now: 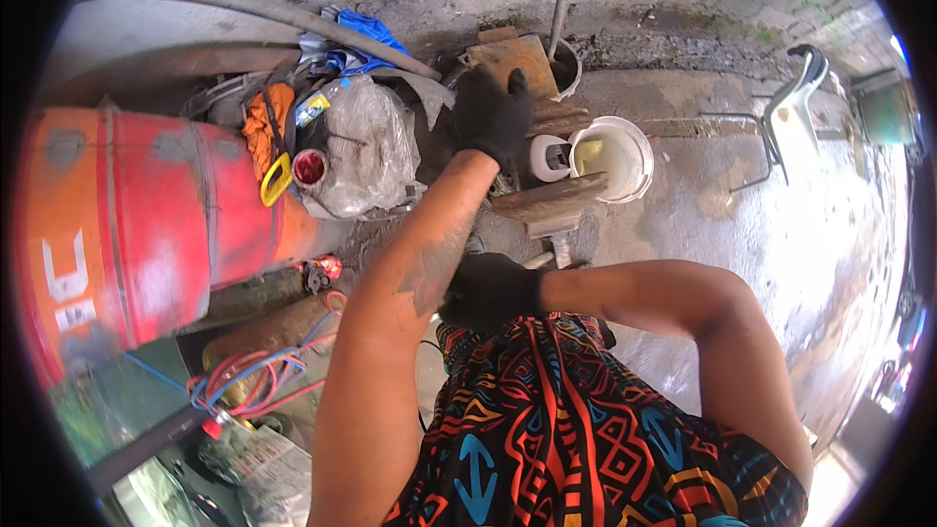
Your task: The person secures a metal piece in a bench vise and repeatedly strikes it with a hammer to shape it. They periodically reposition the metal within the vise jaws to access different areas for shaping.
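Black-gloved, the left hand (488, 115) reaches out beside a flat brown board (509, 54), overlapping its lower edge in view; whether its grip is clamped on the board or only near it, I cannot tell. The board sits just in front of a bucket (576, 76) with a shovel (560, 2) standing in it. Close to the patterned garment (547, 410), the right hand (488, 288) is held low, also in a black glove, its grip partly hidden behind the left forearm, so its state cannot be told. Between the hands and to their right, a weathered plank (558, 197) lies near a white bucket (641, 161) and a white container (544, 169). Leftward are clear plastic sheeting (376, 141) and a red-and-orange drum (146, 224).
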Tool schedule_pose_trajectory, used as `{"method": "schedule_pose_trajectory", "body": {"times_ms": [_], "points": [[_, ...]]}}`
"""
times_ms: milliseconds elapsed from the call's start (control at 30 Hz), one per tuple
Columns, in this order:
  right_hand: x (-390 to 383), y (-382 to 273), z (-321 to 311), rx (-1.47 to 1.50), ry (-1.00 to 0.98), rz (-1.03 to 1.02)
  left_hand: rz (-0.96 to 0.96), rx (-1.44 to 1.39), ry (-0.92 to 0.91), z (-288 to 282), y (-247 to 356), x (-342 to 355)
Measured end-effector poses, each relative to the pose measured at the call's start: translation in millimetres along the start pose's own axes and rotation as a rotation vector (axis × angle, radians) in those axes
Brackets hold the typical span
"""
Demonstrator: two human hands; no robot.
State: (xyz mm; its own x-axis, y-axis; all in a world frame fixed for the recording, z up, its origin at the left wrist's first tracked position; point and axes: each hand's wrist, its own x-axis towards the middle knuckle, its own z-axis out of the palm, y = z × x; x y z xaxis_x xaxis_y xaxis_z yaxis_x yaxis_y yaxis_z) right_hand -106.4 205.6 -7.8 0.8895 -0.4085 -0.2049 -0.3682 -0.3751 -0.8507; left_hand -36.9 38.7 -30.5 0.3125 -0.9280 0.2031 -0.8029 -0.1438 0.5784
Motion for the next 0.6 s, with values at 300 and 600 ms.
{"method": "schedule_pose_trajectory", "body": {"times_ms": [300,600], "points": [[27.7,30.3,39.5,0.094,0.027,-0.349,0.049,0.127,-0.117,-20.2,15.2,-2.3],[16.8,19.6,16.9,0.205,-0.233,-0.259,0.041,0.106,-0.129,-19.5,17.3,-8.6]]}}
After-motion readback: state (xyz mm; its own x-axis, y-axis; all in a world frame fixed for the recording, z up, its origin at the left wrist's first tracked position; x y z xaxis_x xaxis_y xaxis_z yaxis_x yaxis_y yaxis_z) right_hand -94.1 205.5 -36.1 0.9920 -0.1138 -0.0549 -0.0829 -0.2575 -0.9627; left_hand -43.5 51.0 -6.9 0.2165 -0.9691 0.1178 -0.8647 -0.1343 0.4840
